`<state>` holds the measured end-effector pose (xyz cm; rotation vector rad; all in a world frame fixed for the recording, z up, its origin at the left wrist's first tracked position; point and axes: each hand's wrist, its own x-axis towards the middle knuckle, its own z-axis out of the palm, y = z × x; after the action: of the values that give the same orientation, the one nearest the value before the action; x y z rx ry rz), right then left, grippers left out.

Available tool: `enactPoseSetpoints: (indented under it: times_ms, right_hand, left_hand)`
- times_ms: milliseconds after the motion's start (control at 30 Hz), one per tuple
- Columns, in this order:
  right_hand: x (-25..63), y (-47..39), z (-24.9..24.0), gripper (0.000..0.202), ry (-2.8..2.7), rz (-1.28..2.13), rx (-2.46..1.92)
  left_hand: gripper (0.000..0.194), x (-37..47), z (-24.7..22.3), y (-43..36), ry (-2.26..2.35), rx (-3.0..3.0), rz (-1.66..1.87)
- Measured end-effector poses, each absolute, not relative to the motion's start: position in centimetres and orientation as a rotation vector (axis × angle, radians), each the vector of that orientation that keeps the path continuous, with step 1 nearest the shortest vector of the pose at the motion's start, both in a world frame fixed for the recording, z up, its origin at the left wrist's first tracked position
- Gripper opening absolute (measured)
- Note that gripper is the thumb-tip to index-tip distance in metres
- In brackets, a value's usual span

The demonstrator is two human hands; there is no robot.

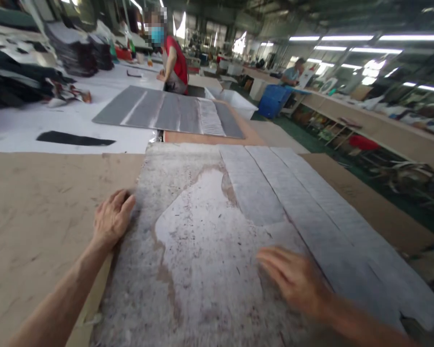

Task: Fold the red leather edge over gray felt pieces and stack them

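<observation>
A worn whitish board (202, 270), stained and flecked with dark marks, lies before me. At its left edge rests my left hand (113, 216), fingers loosely bent with the thumb apart, and I see nothing held in it. Low over the board's right part is my right hand (292, 274), smeared by motion, its fingers stretched leftward close together. Whether anything is under or between those fingers is hidden. Pale grey strips (311, 217) lie side by side along the board's right side, just beyond my right hand.
Brown sheeting (50, 202) covers the table at left. Farther off are a dark strip (75, 139) and a grey panel (159, 111). A masked person in red (175, 62) stands behind it. A blue bin (273, 101) and another person (292, 72) are at right.
</observation>
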<state>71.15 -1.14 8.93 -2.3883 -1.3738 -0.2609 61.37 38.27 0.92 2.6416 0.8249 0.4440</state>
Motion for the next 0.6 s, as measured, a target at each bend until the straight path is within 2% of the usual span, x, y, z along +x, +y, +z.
enactPoseSetpoints:
  times_ms: [100,200,367,600]
  right_hand:
    - [79.8,0.0,9.6,0.024,-1.229,-0.110,-2.480]
    - [88.4,3.1,10.1,0.019,-0.973,-0.121,-2.628]
    - [101.1,9.2,9.7,0.023,-0.680,-0.143,-2.825]
    - [111.9,15.0,6.8,0.028,-0.726,-0.135,-2.901]
  left_hand:
    - [0.052,61.9,1.3,38.4,0.862,2.599,0.420]
    - [0.055,61.7,1.5,38.2,0.929,2.557,0.422]
    - [0.057,61.9,1.4,38.1,0.978,2.504,0.419]
    - [0.049,61.6,1.2,38.4,1.016,2.486,0.360]
